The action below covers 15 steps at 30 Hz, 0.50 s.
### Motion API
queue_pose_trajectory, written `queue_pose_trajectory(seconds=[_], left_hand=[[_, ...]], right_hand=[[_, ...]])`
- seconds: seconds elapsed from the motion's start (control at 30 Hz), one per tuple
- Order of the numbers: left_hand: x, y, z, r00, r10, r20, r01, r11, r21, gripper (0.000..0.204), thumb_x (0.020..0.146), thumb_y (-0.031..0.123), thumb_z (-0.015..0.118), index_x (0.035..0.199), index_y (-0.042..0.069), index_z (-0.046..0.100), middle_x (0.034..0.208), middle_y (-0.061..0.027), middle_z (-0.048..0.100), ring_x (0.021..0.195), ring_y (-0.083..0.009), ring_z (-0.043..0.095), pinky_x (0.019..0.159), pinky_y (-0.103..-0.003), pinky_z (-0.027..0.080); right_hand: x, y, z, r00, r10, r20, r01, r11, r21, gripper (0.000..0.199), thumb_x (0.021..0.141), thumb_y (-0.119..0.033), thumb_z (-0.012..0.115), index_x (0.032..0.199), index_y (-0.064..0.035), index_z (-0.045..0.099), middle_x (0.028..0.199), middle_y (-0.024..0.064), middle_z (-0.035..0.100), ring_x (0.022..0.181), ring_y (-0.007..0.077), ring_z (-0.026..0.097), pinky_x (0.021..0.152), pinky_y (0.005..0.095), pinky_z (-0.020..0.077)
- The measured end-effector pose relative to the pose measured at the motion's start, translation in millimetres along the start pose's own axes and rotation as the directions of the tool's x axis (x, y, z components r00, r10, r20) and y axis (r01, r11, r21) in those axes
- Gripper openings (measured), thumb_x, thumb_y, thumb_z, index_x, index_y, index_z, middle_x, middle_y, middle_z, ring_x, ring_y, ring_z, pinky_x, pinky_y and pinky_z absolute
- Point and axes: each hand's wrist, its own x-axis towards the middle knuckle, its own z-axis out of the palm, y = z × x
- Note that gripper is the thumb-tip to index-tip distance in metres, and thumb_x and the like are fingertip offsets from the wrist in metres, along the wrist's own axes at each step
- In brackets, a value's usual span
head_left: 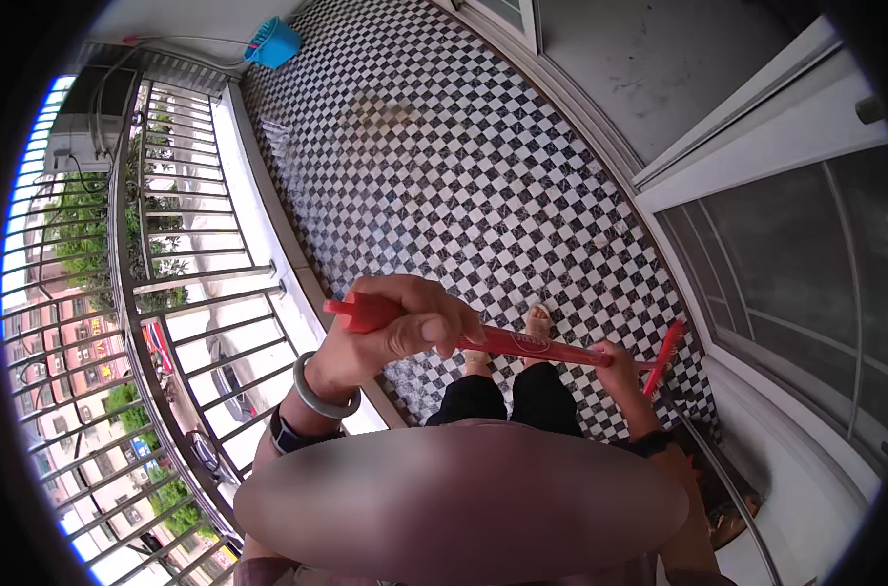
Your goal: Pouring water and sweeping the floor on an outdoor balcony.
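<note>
Two hands on long red plastic broom handle (522,342): left hand (405,327) fist-closed at 9 o'clock end, right hand (615,363) wrapped lower, 3 o'clock. Judged light, stiff, smooth.

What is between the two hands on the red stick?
Only the bare red handle runs between the left hand and the right hand. Nothing else sits on that stretch, as the head view shows; below it is checkered floor.

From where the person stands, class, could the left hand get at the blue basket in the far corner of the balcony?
Probably not. The left hand grips the top of the red broom handle, and the blue basket lies across a long stretch of checkered floor, apparently beyond arm's reach.
</note>
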Motion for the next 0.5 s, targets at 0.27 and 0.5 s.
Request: queue_pose_trajectory(seconds=[0.27, 0.5], left_hand=[[-28, 131, -9, 0.921, 0.367, 0.132, -0.378, 0.76, 0.529, 0.031, 0.076, 0.02, 0.074, 0.058, 0.012, 0.05, 0.055, -0.0043, 0.059, 0.059, -0.0241, 0.066, 0.061, -0.04, 0.056], [-47, 195, -25, 0.829, 0.121, 0.545, -0.534, 0.46, 0.709, 0.019, 0.083, 0.033, 0.068, 0.076, 0.018, 0.058, 0.072, 0.0047, 0.064, 0.068, -0.014, 0.068, 0.07, -0.03, 0.054]], right_hand=[[139, -188, 74, 0.811, -0.582, -0.053, 0.561, 0.749, 0.352, 0.015, 0.078, 0.001, 0.057, 0.091, -0.0025, 0.064, 0.083, 0.0131, 0.066, 0.077, 0.0265, 0.064, 0.07, 0.0331, 0.0498], [175, -327, 92, 0.621, -0.783, 0.014, 0.754, 0.603, 0.259, 0.016, 0.079, -0.014, 0.068, 0.093, -0.011, 0.061, 0.088, 0.0047, 0.065, 0.083, 0.0232, 0.063, 0.083, 0.0377, 0.042]])
